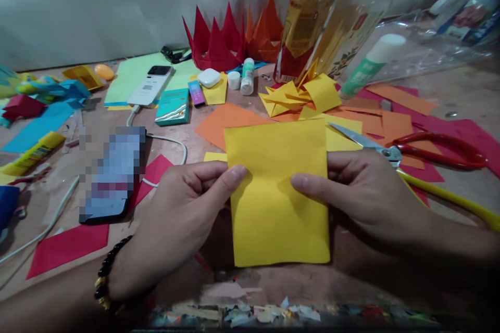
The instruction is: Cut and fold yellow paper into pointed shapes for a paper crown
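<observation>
A yellow sheet of paper [279,218] is held up in front of me, between both hands, above the near part of the table. My left hand [187,197] pinches its left edge, thumb on the front and fingers behind. On the opposite edge my right hand [355,187] grips it the same way, its thumb lying flat across the face. A faint crease runs across the sheet near the thumbs. Behind the right hand lie scissors [394,153] with one red and one yellow handle, blades apart, over orange and yellow paper pieces.
Red [213,44] and orange [265,34] paper crowns stand at the back beside tilted bottles [304,26]. A large glue stick [373,65] leans at right near folded yellow paper [300,96]. Left lie a phone [115,174], a white cable [58,218] and red paper [70,250].
</observation>
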Demonstrator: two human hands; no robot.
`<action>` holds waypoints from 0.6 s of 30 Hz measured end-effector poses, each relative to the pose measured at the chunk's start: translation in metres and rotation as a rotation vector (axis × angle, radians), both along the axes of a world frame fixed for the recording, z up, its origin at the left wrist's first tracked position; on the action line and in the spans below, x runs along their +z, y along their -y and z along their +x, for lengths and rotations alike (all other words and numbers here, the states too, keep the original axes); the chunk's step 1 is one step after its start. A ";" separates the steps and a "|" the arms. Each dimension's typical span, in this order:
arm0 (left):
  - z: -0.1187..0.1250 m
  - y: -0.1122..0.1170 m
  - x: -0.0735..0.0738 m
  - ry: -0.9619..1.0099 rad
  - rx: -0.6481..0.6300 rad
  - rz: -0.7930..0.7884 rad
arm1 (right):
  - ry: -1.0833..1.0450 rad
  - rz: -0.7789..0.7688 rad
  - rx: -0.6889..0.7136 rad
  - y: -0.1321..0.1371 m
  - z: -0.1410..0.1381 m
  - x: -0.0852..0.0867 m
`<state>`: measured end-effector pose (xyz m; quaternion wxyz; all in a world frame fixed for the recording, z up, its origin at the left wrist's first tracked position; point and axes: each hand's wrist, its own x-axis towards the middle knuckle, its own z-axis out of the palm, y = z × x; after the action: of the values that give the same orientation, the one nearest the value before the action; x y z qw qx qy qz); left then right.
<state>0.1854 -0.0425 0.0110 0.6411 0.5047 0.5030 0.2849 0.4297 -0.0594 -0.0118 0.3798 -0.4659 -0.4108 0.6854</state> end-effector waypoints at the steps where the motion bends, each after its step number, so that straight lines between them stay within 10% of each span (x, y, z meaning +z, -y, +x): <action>1: 0.000 0.000 0.000 0.014 0.000 -0.003 | 0.023 0.011 -0.005 -0.001 -0.001 0.000; 18: 0.004 0.002 -0.003 0.128 -0.079 -0.183 | 0.043 0.060 -0.038 -0.006 0.000 0.000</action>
<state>0.1890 -0.0443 0.0081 0.7261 0.4441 0.4649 0.2439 0.4299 -0.0536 -0.0115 0.3978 -0.4766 -0.4305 0.6552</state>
